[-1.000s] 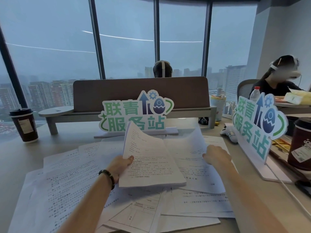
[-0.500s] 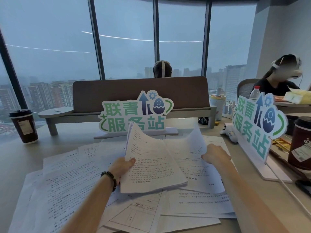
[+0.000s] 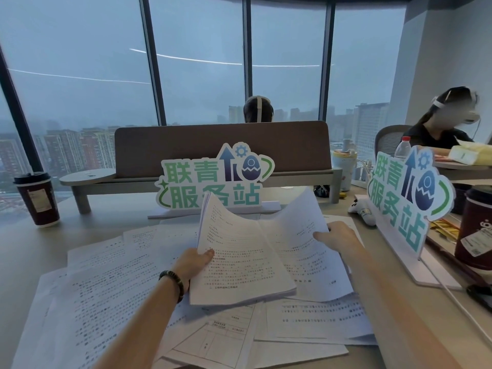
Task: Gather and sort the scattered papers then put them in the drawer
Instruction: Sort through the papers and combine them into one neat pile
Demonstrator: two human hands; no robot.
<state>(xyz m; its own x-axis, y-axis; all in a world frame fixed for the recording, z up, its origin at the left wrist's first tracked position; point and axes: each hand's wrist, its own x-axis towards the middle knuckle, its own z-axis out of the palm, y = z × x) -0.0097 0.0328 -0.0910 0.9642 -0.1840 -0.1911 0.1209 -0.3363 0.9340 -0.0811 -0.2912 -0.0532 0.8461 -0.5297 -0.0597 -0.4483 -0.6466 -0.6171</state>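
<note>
Papers lay scattered over the pale desk, overlapping in loose layers, printed text on most sheets and a ruled form lowest in the heap, nearest the camera. Left hand, beaded bracelet at the wrist, held a thick gathered stack by its left edge: thumb on top of the upper page, remaining fingers hidden beneath, so the hand was clamped on the stack, which was raised off the heap with its far end curling upward beyond the fingertips. Right hand gripped a single sheet at its right margin, fingers curled over the paper edge and closed on it; that sheet arched up away from the fingers and met the stack's right side along a valley between the two hands. More loose sheets lay flat below and behind both wrists. Beyond the fingertips stood a green-lettered sign on a white base, with a brown divider panel behind it. A second matching sign stood to the right of the right hand, and a dark coffee cup just past it. Another dark cup stood well left of the left hand. Drawer not seen in this view
</note>
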